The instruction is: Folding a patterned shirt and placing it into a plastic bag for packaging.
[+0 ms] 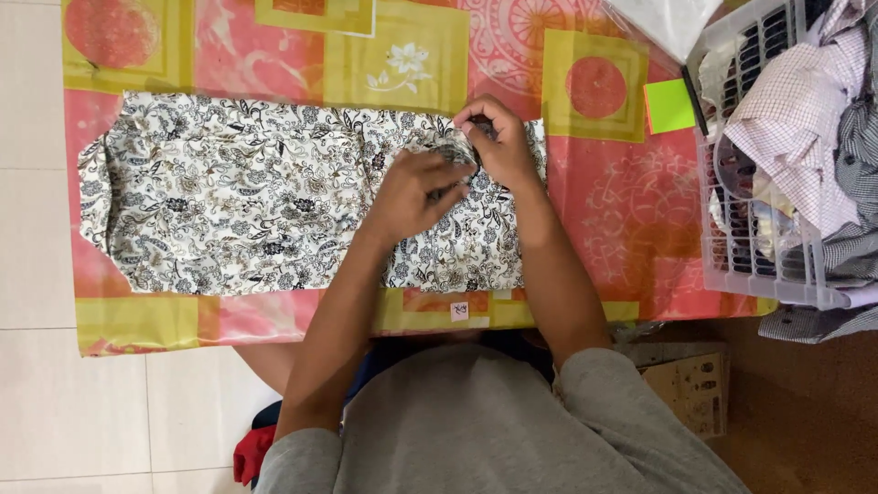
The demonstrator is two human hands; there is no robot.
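**Hands at the collar end of a spread shirt: risks to the lay of the cloth**

Here, a white cotton shirt printed with dark floral scrollwork (274,197) lies flat along the pink-and-yellow patterned surface (631,210). The left hand (412,194) rests half-curled on the cloth; the right hand (498,142) pinches a small dark fold, probably the collar or a button. A sharp tug could likely drag the smoothed body into creases, or slide the shirt toward the near edge. The white plastic laundry basket (741,265) of checked garments stands near the right elbow, which might nudge it.
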